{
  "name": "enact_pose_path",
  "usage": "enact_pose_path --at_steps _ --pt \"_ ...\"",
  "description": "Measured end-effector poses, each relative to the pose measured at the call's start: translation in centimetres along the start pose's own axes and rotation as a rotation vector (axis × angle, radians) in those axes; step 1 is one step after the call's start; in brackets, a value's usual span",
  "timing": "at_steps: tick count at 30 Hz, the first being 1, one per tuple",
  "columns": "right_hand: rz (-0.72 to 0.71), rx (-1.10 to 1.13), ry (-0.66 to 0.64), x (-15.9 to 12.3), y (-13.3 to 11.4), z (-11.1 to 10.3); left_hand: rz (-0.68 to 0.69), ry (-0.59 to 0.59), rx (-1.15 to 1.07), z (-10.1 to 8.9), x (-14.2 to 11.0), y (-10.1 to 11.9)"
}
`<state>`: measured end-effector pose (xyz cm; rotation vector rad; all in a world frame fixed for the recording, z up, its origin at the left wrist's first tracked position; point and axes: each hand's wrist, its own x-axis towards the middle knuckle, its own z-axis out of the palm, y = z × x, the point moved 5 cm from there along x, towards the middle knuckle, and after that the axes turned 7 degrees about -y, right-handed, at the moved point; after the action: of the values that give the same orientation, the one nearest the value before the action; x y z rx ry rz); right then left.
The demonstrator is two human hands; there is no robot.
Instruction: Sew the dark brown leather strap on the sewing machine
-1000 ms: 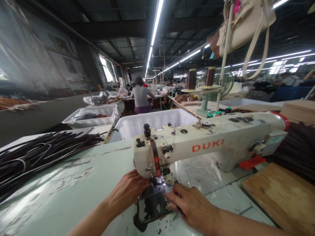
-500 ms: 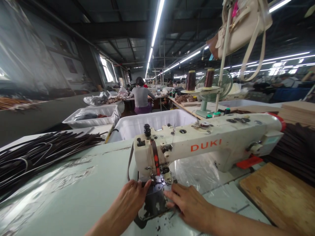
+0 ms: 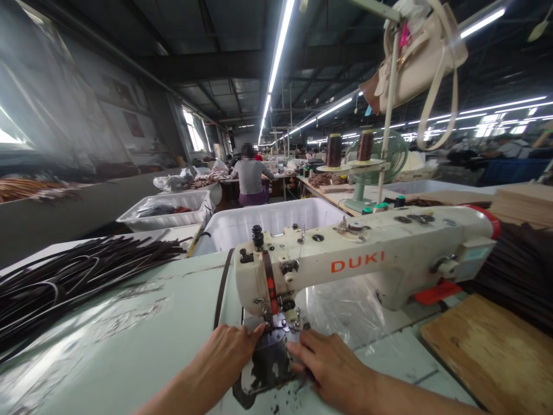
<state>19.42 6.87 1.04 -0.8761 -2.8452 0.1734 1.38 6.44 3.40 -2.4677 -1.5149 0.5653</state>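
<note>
Head view: both hands rest flat at the foot of the sewing machine (image 3: 367,259). The left hand (image 3: 224,357) lies with fingers stretched toward the needle, its grip unclosed, pressing on the end of a dark strap (image 3: 221,288). That strap runs from under the presser foot back along the left of the machine head and over the pale green surface (image 3: 121,334). The right hand (image 3: 332,369) lies flat too, nothing clasped, fingertips on the worn needle plate (image 3: 268,363).

The strap looks thin, light and limp along its length yet firm across its width, probably leather, so it likely slides easily. It is best steered with flat fingertips just beside the foot rather than pinched. A heap of similar straps (image 3: 78,276) lies well apart to the left.
</note>
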Motion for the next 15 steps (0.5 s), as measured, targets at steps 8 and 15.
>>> enact_pose_path --at_steps 8,15 --pt "0.002 -0.003 0.000 0.0 0.0 -0.3 -0.017 -0.209 -0.365 -1.3 -0.8 -3.3" --pt "-0.008 0.000 0.007 -0.1 0.0 -0.5 -0.082 -0.419 -0.808 0.9 -2.7 -1.8"
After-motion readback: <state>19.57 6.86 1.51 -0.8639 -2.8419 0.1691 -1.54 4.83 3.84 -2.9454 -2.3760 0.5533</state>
